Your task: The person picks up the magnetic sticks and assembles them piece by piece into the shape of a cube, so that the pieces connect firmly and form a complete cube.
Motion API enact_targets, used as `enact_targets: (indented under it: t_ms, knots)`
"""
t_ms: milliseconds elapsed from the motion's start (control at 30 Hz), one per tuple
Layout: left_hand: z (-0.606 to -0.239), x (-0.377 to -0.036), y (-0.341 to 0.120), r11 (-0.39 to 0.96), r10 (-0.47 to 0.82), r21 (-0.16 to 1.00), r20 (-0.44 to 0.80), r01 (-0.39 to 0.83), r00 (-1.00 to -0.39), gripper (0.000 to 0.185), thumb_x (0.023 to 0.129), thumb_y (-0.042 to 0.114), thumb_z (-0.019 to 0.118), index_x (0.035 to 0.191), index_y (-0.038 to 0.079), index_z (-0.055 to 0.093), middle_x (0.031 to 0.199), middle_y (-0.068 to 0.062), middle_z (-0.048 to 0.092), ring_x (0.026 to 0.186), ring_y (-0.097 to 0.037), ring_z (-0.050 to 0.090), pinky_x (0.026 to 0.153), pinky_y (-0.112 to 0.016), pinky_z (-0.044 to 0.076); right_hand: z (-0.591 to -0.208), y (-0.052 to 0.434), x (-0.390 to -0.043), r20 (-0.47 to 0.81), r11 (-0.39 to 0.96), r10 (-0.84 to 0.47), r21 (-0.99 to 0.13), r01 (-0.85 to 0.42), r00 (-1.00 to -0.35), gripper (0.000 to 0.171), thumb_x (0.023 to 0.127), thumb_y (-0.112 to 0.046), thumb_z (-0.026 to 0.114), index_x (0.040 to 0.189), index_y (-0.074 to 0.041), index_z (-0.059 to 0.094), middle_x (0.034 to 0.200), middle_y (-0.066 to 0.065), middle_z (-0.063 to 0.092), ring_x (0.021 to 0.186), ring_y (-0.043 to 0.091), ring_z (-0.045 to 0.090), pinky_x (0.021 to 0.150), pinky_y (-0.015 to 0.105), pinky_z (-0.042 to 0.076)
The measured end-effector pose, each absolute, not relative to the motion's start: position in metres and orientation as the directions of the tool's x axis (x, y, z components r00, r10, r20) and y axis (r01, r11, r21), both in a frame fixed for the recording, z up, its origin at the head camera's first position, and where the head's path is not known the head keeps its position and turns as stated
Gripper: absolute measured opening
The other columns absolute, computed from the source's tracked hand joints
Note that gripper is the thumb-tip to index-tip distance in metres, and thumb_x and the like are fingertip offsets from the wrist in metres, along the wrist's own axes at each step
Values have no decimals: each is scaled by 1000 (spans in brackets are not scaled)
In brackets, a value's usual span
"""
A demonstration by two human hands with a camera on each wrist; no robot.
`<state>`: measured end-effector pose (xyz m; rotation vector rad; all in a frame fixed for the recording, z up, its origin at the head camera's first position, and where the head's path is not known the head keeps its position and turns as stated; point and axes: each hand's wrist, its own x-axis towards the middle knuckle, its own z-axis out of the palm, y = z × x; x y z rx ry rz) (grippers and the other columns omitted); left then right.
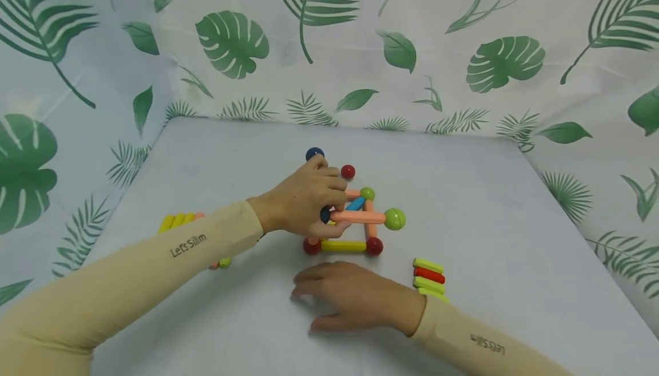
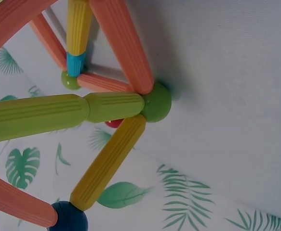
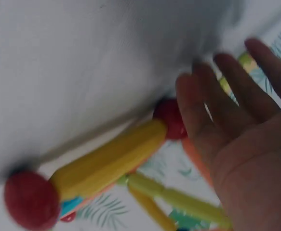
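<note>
A frame of toy magnetic sticks and balls stands mid-table, with red balls (image 1: 374,246) and a yellow stick (image 1: 344,246) along its near edge. My left hand (image 1: 314,196) reaches over it and grips its upper part, fingers curled by a dark blue ball (image 1: 325,214) and a pink stick (image 1: 357,217). That stick ends in a green ball (image 1: 395,218). In the left wrist view, green sticks (image 2: 113,107) and a yellow stick (image 2: 109,161) meet at a green ball (image 2: 158,103). Nearer me, my right hand (image 1: 355,296) hovers with extended fingers, holding nothing.
Behind the frame lie a loose blue ball (image 1: 315,153) and a red ball (image 1: 348,171). Short green and red sticks (image 1: 429,275) are lined up at right. Yellow sticks (image 1: 177,220) lie at left, partly hidden by my left sleeve. Leaf-patterned cloth (image 1: 329,44) surrounds the table.
</note>
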<state>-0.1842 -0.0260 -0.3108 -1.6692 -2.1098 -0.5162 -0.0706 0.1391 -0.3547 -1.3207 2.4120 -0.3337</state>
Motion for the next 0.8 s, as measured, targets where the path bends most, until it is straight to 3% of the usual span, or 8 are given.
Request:
enact_targets:
  t_ms: [100, 200, 267, 333, 433, 600, 800]
  knots:
    - [-312, -185, -27, 212, 831, 34, 519, 977, -199, 19, 84, 34, 72, 85, 14, 74, 81, 5, 64, 79, -15, 55, 80, -40, 39, -366, 121, -69, -186, 498, -866, -237, -834, -464, 68, 90, -55, 72, 145, -20, 55, 156, 1, 43, 143, 23, 40, 110, 42, 39]
    - [-312, -186, -28, 208, 833, 32, 518, 978, -194, 20, 86, 34, 71, 85, 14, 73, 79, 5, 63, 79, -15, 53, 80, -41, 39, -371, 105, -68, -180, 467, -879, -143, -873, -441, 80, 88, -62, 70, 151, -18, 48, 161, 5, 35, 146, 29, 34, 112, 43, 37]
    - [-312, -187, -29, 216, 833, 30, 516, 976, -200, 23, 85, 35, 72, 94, 14, 77, 80, 6, 63, 80, -15, 54, 81, -41, 39, -372, 97, -69, -175, 455, -884, -109, -884, -434, 83, 87, -64, 69, 152, -17, 47, 161, 6, 34, 146, 29, 34, 113, 40, 35]
    - [-311, -188, -30, 229, 831, 29, 515, 973, -211, 32, 84, 36, 74, 105, 13, 79, 81, 7, 64, 80, -15, 54, 81, -41, 39, -372, 88, -71, -177, 448, -886, -94, -889, -428, 84, 88, -64, 68, 153, -17, 45, 162, 6, 34, 147, 28, 33, 115, 38, 32]
    - [-311, -191, -32, 246, 824, 30, 519, 969, -226, 32, 82, 36, 76, 104, 13, 79, 79, 8, 64, 79, -15, 54, 80, -40, 39, -372, 77, -75, -187, 445, -886, -89, -891, -424, 85, 88, -64, 68, 153, -17, 43, 162, 6, 32, 147, 27, 32, 114, 38, 33]
    - [-313, -193, -32, 245, 812, 43, 537, 968, -230, 17, 83, 34, 75, 79, 18, 70, 81, 7, 65, 77, -14, 53, 78, -39, 38, -373, 62, -83, -184, 443, -887, -89, -892, -423, 87, 87, -62, 70, 155, -17, 40, 165, 5, 27, 147, 24, 32, 111, 37, 37]
    - [-314, -194, -35, 267, 815, 38, 524, 963, -247, 27, 83, 36, 75, 100, 15, 79, 82, 8, 66, 77, -14, 51, 77, -39, 36, -371, 46, -91, -201, 436, -890, -114, -893, -409, 93, 89, -63, 67, 161, -18, 29, 168, 3, 16, 151, 21, 23, 113, 35, 33]
